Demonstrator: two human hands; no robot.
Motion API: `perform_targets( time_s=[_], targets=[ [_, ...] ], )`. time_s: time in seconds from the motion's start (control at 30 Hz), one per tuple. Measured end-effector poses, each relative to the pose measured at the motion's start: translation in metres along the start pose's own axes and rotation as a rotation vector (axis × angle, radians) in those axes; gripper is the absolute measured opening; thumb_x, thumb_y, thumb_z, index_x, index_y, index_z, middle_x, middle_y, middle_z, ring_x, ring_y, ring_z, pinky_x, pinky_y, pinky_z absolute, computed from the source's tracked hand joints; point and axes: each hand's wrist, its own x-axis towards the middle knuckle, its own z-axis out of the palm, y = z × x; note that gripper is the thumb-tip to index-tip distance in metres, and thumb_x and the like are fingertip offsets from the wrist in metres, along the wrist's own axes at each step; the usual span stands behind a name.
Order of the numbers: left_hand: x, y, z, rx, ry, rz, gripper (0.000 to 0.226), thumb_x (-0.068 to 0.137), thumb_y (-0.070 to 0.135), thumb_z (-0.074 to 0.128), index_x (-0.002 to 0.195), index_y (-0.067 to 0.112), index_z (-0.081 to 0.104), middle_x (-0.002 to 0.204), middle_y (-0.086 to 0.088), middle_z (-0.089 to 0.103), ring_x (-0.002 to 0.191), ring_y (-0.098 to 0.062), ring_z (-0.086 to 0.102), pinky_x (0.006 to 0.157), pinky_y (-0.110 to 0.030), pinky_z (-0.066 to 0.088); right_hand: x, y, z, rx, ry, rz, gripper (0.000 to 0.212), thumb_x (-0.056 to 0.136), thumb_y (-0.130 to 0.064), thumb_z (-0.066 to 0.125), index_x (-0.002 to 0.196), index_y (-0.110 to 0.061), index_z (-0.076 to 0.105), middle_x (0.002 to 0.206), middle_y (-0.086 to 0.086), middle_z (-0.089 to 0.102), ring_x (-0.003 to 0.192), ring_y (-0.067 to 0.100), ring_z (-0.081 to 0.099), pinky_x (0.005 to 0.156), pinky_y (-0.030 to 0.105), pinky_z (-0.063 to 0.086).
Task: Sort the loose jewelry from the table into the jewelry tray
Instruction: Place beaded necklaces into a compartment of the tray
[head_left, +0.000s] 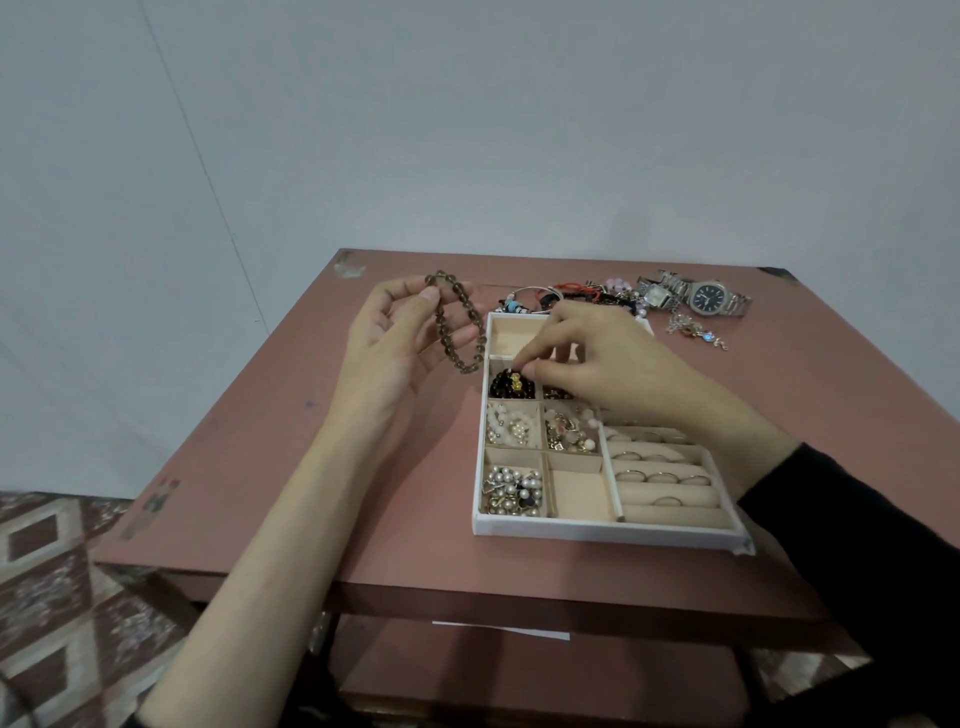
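A white jewelry tray (597, 532) with beige compartments lies on the pink table (322, 467). My left hand (400, 338) holds a brown beaded bracelet (457, 332) up, just left of the tray, pinched between thumb and fingers. My right hand (597, 358) reaches over the tray and its fingertips pinch a black beaded bracelet with a gold charm (511, 385) in a left compartment. Other compartments hold pearls, earrings and rings. Loose jewelry (576, 296) lies piled behind the tray, partly hidden by my right hand.
Two wristwatches (701, 299) and a small chain piece (693, 330) lie at the table's back right. A pale wall stands behind the table. A lower shelf shows under the front edge, and a patterned floor lies at the left.
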Motion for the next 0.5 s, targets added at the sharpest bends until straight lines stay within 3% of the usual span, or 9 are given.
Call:
perform_targets(
  time_s=[0.23,0.33,0.5],
  targets=[
    [-0.004,0.002,0.008,0.018,-0.011,-0.068,0.012,0.095,0.003,0.044,0.107,0.004,0.045,0.104,-0.019,0.063,0.084,-0.023,0.065,0.069,-0.025,0.058,-0.025,0.026,-0.015,0.338,0.313,0.153,0.011,0.086,-0.016,0.064,0.089,-0.020,0.074,0.081,-0.005,0.067,0.063,-0.005,0.050,0.056,0.009,0.041],
    [-0.010,0.006,0.017,0.029,-0.075,-0.125,0.014,0.094,0.002,0.044,0.108,0.003,0.046,0.100,-0.018,0.064,0.081,-0.023,0.069,0.069,-0.024,0.058,-0.035,0.037,-0.014,0.456,0.444,0.186,0.012,0.087,-0.014,0.063,0.088,-0.021,0.073,0.078,-0.005,0.066,0.062,-0.006,0.048,0.056,0.008,0.041],
    [-0.028,0.014,0.037,0.097,-0.255,-0.314,0.010,0.092,0.002,0.045,0.101,0.003,0.051,0.103,-0.020,0.067,0.088,-0.032,0.067,0.070,-0.027,0.059,-0.038,0.048,-0.013,0.494,0.604,0.233,0.012,0.086,-0.018,0.064,0.086,-0.026,0.073,0.069,-0.014,0.066,0.069,0.006,0.055,0.066,0.020,0.047]
  ],
)
